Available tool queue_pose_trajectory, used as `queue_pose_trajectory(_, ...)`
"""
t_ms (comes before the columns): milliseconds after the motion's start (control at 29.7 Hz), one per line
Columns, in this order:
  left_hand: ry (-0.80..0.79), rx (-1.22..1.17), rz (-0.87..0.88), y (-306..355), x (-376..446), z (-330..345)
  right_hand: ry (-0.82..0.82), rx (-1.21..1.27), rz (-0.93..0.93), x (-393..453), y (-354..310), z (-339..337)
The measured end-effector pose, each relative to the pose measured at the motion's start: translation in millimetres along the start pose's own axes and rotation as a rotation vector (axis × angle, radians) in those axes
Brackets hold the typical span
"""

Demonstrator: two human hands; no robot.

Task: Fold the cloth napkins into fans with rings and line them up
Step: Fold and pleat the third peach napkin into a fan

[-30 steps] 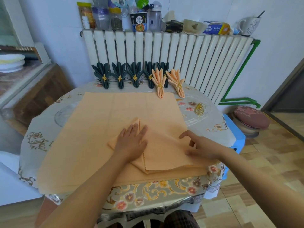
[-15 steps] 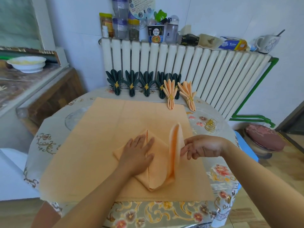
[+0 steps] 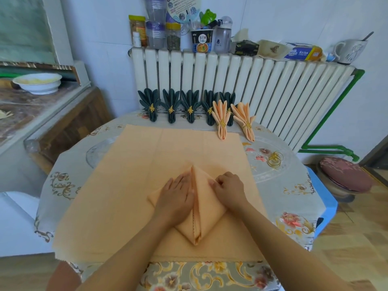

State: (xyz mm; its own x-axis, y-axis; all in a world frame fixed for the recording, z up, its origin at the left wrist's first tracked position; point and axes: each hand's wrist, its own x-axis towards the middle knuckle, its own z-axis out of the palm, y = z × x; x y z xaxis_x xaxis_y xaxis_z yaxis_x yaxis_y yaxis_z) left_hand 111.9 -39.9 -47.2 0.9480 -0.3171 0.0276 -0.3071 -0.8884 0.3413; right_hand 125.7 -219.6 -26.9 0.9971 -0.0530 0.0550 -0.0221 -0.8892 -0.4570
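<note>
Left hand [image 3: 175, 198] flat on the napkin [image 3: 206, 208] at six o'clock, right hand [image 3: 230, 189] pinching its folded-in flap. Mid-fold; next, I'd guess, pleating, then the ring [image 3: 275, 159] at two o'clock.

The folded napkin [image 3: 206, 208] lies on the stack of flat napkins [image 3: 117, 196] at the near middle of the tabletop [image 3: 294, 206]. The left hand [image 3: 176, 196] lies flat on its left half, the right hand [image 3: 230, 189] on its right flap. Behind the stack, a row of finished fans [image 3: 190, 106] stands along the radiator [image 3: 273, 97]. Right of the stack lie spare rings [image 3: 275, 159]. Jars [image 3: 155, 28] stand on the radiator.
</note>
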Motion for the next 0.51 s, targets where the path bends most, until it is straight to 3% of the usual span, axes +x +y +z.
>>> queue_pose_trajectory(269, -0.039, 0.066, 0.034, 2, -1, 0, 0.144, -0.246, -0.035, -6, -7, 17)
queue_pose_trajectory(404, -0.053, 0.132, 0.016, 1, 1, 0, 0.265, -0.158, -0.044, -7, -7, 21)
queue_pose_trajectory(505, -0.048, 0.127, 0.002, 1, 1, 1, 0.293, -0.155, -0.195, -10, -9, 22)
